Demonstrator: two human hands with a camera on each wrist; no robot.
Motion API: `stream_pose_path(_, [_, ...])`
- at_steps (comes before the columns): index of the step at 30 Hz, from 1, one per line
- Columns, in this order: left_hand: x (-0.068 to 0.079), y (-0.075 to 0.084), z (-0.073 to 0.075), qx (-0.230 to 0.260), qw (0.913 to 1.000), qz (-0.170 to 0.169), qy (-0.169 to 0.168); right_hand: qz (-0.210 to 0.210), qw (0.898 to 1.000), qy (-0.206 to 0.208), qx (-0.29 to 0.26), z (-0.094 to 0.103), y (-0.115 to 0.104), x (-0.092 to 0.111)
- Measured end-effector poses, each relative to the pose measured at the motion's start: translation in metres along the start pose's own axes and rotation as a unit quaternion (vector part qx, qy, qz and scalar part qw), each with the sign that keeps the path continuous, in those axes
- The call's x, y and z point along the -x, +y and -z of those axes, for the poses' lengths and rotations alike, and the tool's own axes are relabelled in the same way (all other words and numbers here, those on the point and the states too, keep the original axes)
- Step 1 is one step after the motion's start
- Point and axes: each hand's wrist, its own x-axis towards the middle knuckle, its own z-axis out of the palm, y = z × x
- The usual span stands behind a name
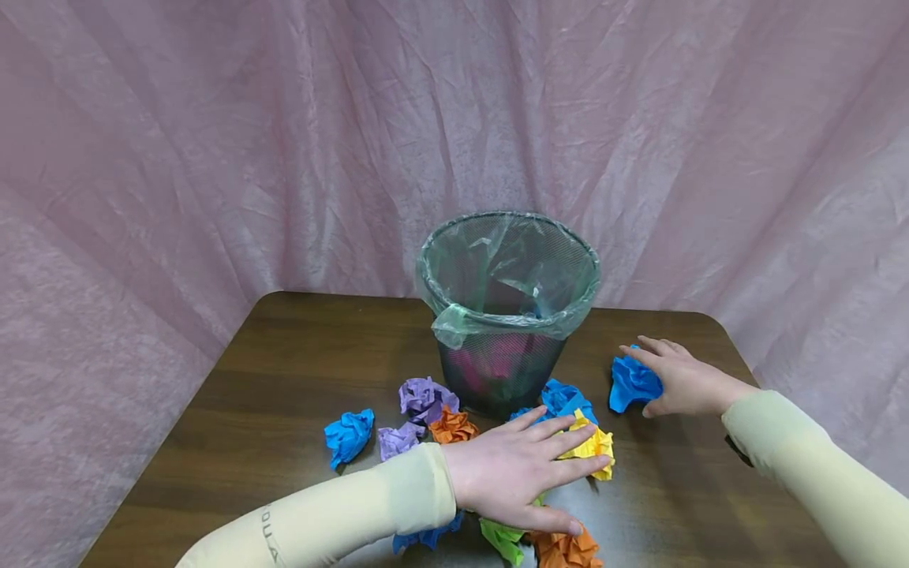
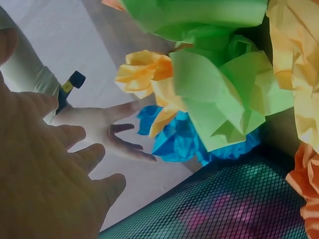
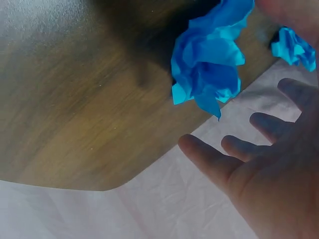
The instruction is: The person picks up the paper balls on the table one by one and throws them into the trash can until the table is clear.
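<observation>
My left hand (image 1: 524,471), its fingers spread, hovers over several crumpled paper balls in the head view. A yellow paper ball (image 1: 599,451) shows past its fingertips, with a blue one (image 1: 565,398) behind. By the thumb lie a green ball (image 1: 503,539) and an orange ball (image 1: 570,550). To the right, my right hand (image 1: 687,384) reaches with parted fingers beside another blue paper ball (image 1: 630,383), overlapping its edge. In the right wrist view that blue ball (image 3: 209,62) rests on the tabletop, and the fingers are extended, not curled round it.
A black mesh wastebasket (image 1: 497,367) with a green plastic liner (image 1: 454,322) stands at the table's back, pink showing through its mesh. Left of it lie purple balls (image 1: 424,399), an orange ball (image 1: 453,427) and a blue ball (image 1: 349,438). A pink curtain (image 1: 341,142) hangs behind the wooden table (image 1: 284,355).
</observation>
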Motion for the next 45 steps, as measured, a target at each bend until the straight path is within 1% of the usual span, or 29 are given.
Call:
stream_pose_path(5, [-0.010,-0.001,-0.007,-0.002,1.0000,0.007,0.001,-0.008,1.000,-0.017,0.015,-0.003,0.000,-0.008])
stream_pose_path(9, [-0.019,-0.001,-0.008,0.003,0.9999,0.013,-0.008,-0.013,0.999,-0.027,0.029,-0.005,0.000,-0.014])
stream_pose_path(15, [-0.032,0.002,-0.009,0.008,0.9995,0.023,-0.018,-0.015,0.999,-0.035,0.035,-0.007,0.002,-0.020])
stream_pose_path(20, [-0.038,0.003,-0.011,0.016,0.9992,0.024,-0.026,-0.024,0.998,-0.046,0.039,-0.011,0.007,-0.027])
stream_pose_path(29, [-0.040,0.002,-0.013,0.014,0.9992,0.030,-0.024,-0.039,0.996,-0.076,0.021,-0.014,0.014,-0.037])
stream_pose_path(33, [-0.039,0.001,-0.013,0.018,0.9989,0.032,-0.028,-0.024,0.996,-0.082,0.007,-0.015,0.015,-0.037])
stream_pose_path(37, [-0.039,0.000,-0.014,0.022,0.9986,0.036,-0.033,-0.007,0.997,-0.075,0.006,-0.016,0.016,-0.036])
stream_pose_path(45, [-0.038,0.000,-0.015,0.032,0.9981,0.039,-0.036,0.005,0.998,-0.052,0.038,-0.021,0.019,-0.036])
